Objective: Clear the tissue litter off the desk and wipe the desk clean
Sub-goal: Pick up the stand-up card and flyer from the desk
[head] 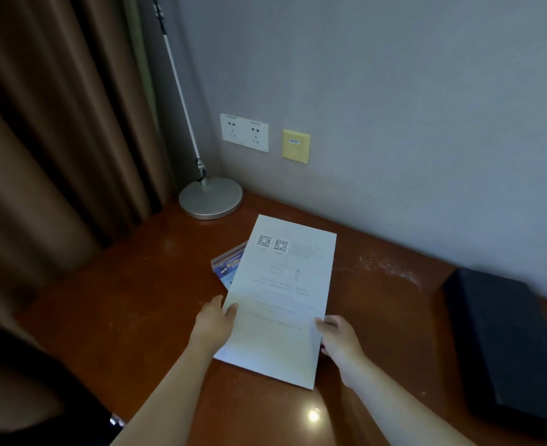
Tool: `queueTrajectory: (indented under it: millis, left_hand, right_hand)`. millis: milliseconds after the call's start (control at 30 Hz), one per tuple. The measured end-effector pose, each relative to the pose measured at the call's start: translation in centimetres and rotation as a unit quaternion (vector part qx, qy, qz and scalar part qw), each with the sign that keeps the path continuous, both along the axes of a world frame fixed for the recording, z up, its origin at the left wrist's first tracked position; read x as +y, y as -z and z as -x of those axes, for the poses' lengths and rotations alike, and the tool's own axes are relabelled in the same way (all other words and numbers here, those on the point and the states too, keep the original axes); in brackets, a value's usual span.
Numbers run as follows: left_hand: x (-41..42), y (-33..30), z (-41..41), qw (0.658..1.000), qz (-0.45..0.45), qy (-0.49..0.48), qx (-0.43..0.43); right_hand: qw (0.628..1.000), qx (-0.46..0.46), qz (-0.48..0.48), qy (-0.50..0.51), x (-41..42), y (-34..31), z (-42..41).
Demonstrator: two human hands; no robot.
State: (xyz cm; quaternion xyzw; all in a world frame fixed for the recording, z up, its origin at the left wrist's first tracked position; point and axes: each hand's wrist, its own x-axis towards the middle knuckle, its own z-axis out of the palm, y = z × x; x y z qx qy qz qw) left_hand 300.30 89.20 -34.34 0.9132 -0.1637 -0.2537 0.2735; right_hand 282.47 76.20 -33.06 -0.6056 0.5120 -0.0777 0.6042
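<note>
A white printed sheet of paper (278,300) with two QR codes lies over the middle of the reddish-brown desk (130,294). My left hand (215,323) holds its left edge, thumb on top and fingers under the sheet. My right hand (338,339) grips its right edge, thumb on top. A blue printed card (230,268) pokes out from under the sheet's left side. White dusty smears (384,265) mark the desk near the wall. No tissue is in view.
A lamp with a round silver base (211,197) stands in the back left corner by brown curtains (56,123). A black flat box (507,342) lies at the right. Wall sockets (244,132) and a yellow plate (295,146) sit above the desk.
</note>
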Motion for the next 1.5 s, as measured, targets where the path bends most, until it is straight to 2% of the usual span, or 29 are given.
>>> queueTrajectory:
  millis: [67, 100, 200, 300, 400, 500, 600, 667, 733, 767, 867, 933, 1000, 1067, 1100, 1167, 1233, 1300, 1333, 1400, 1500]
  left_hand:
    - [-0.3, 0.8, -0.3, 1.000, 0.030, -0.004, -0.001]
    - [-0.4, 1.1, -0.2, 0.998, 0.057, -0.016, 0.001]
    - [-0.4, 1.1, 0.1, 0.991, 0.124, -0.044, -0.008]
    - [-1.0, 0.2, 0.5, 0.982, 0.184, -0.037, -0.007]
    - [-1.7, -1.7, 1.1, 0.982, 0.189, -0.014, -0.019]
    - [-3.1, -4.8, 2.1, 0.976, 0.177, 0.053, -0.117]
    - [-5.9, -9.4, 5.6, 0.933, 0.197, 0.233, -0.192]
    - [-8.0, -11.9, 7.8, 0.898, 0.186, 0.339, -0.210]
    - [-10.5, -12.8, 7.3, 0.891, 0.155, 0.351, -0.243]
    - [-11.6, -12.9, 5.9, 0.908, 0.128, 0.319, -0.241]
    - [-12.4, -13.1, 0.3, 0.975, -0.021, 0.131, -0.178]
    - [-11.9, -14.0, -1.4, 0.982, -0.057, 0.060, -0.172]
    - [-12.4, -15.7, 0.5, 0.962, 0.023, 0.105, -0.253]
    - [-13.0, -17.7, 5.0, 0.912, 0.127, 0.254, -0.296]
    - [-13.1, -18.1, 7.1, 0.886, 0.153, 0.328, -0.290]
    - [-12.9, -17.7, 8.3, 0.875, 0.110, 0.381, -0.279]
    - [-12.6, -17.3, 4.8, 0.902, 0.001, 0.302, -0.307]
    - [-10.8, -17.5, 1.0, 0.931, -0.120, 0.197, -0.282]
    - [-9.9, -17.6, -0.1, 0.939, -0.147, 0.177, -0.255]
    - [-8.6, -18.0, -0.2, 0.944, -0.104, 0.245, -0.194]
    - [-7.3, -19.7, 3.1, 0.906, 0.016, 0.422, 0.015]
  right_hand:
    - [0.994, -0.047, -0.100, 0.026, 0.0, -0.2, -0.3]
    - [0.992, -0.057, -0.113, 0.025, -0.1, -0.1, -0.3]
    - [0.996, -0.067, -0.057, 0.014, 0.3, -0.2, 0.2]
    - [0.989, -0.135, -0.008, 0.064, 0.8, -2.0, 0.3]
    - [0.979, -0.175, 0.039, 0.101, 0.7, -4.7, 0.2]
    - [0.973, -0.190, 0.096, 0.093, 0.8, -7.0, 0.0]
    - [0.967, -0.202, 0.139, 0.066, 1.3, -8.7, 0.0]
    - [0.963, -0.211, 0.160, 0.050, 1.6, -9.8, 0.7]
    - [0.960, -0.214, 0.179, 0.037, 1.5, -10.9, 2.2]
    - [0.959, -0.210, 0.187, 0.028, 1.4, -11.4, 3.2]
    - [0.962, -0.199, 0.187, 0.025, 0.6, -12.6, 6.4]
    - [0.961, -0.199, 0.187, 0.040, 0.1, -13.3, 8.0]
    - [0.959, -0.200, 0.193, 0.044, -0.1, -14.0, 8.8]
    - [0.960, -0.195, 0.196, 0.045, -0.1, -14.7, 9.1]
    - [0.959, -0.200, 0.194, 0.052, -0.2, -15.1, 9.2]
    - [0.957, -0.227, 0.160, 0.080, -0.6, -16.4, 9.7]
    - [0.958, -0.242, 0.121, 0.096, -1.1, -17.9, 10.6]
    - [0.955, -0.255, 0.095, 0.121, -1.7, -19.3, 11.6]
    - [0.952, -0.262, 0.080, 0.136, -2.1, -20.0, 12.0]
    - [0.946, -0.279, 0.031, 0.164, -3.0, -21.2, 12.4]
    - [0.923, -0.316, -0.063, 0.209, -4.4, -22.3, 11.9]
